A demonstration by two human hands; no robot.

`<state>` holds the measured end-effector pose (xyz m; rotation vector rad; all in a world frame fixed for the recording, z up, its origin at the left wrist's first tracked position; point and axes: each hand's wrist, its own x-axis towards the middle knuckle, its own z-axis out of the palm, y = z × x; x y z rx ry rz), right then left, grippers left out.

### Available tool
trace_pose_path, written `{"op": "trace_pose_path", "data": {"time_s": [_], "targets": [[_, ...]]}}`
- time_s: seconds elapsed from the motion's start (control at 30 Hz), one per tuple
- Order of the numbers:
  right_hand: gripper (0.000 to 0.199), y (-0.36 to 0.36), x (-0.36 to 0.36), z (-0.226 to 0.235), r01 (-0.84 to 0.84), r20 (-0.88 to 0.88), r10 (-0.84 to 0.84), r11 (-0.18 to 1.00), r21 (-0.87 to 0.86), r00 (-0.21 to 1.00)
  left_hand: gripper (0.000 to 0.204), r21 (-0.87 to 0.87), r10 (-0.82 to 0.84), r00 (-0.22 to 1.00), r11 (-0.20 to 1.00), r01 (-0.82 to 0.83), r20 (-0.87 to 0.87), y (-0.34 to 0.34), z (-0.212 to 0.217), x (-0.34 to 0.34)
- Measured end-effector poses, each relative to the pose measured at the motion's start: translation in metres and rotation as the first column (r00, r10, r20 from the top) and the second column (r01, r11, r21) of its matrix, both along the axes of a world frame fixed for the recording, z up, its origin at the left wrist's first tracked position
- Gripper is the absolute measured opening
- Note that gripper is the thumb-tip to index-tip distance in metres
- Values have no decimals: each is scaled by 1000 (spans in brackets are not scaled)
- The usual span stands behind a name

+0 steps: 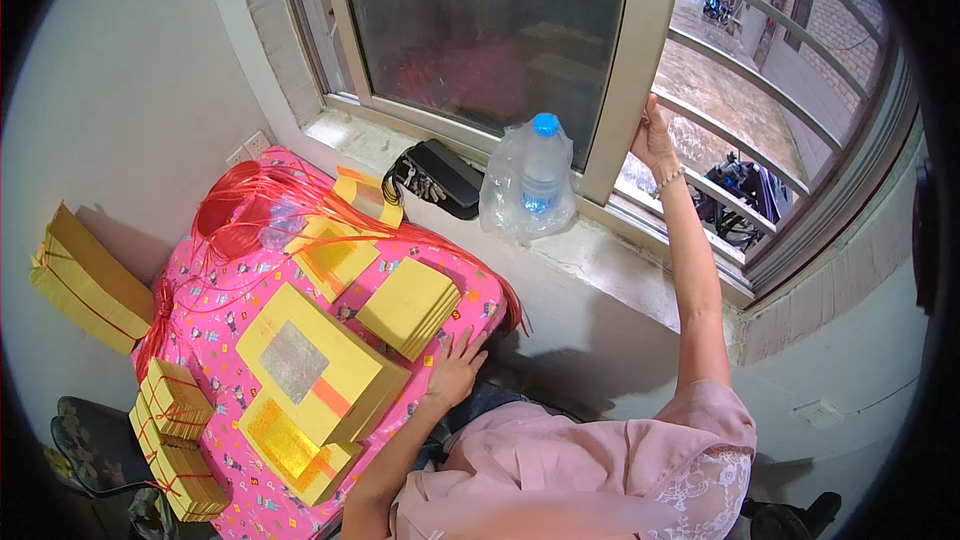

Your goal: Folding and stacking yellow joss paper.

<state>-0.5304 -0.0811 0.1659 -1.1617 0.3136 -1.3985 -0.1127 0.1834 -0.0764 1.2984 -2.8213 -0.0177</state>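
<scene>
The right hand [655, 145] has its fingers up against the upright edge of the sliding window sash [628, 80], which lies directly to their left; I cannot quite tell whether they clamp it. The left hand [455, 372] rests with fingers spread on the pink tablecloth [224, 342], just beside a small yellow stack [408, 306]. Farther out, a bagged bottle [542, 175] stands on the sill [625, 265], and red strips [226, 212] cross the table's far side.

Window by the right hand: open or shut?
Partly open. The sliding pane stops short of the frame's right side; metal bars and the yard outside show through the gap beside the right hand.
</scene>
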Motion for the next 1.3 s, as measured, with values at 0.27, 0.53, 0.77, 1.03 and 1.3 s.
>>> {"op": "trace_pose_path", "data": {"time_s": [0.27,0.53,0.77,1.03,1.3], "targets": [[47,-7,-11,-7,22,41,-23,1000,14,999,48,3,-12,1000,1000,12,-15,0,2,-3],[65,25,24,12,385,-166,-381,923,-11,909,48,-7,6,999,1000,-7,-38,0,-1,-1],[73,33,32,14,526,-170,-522,850,-24,836,47,-6,4,999,1000,-5,-37,2,0,-2],[90,39,15,19,611,-351,-589,789,-55,728,46,-14,2,999,1000,-2,-39,-2,-3,-1],[85,34,9,2,696,-323,-685,711,-101,653,45,-17,14,999,1000,-15,-53,2,-4,1]]}}
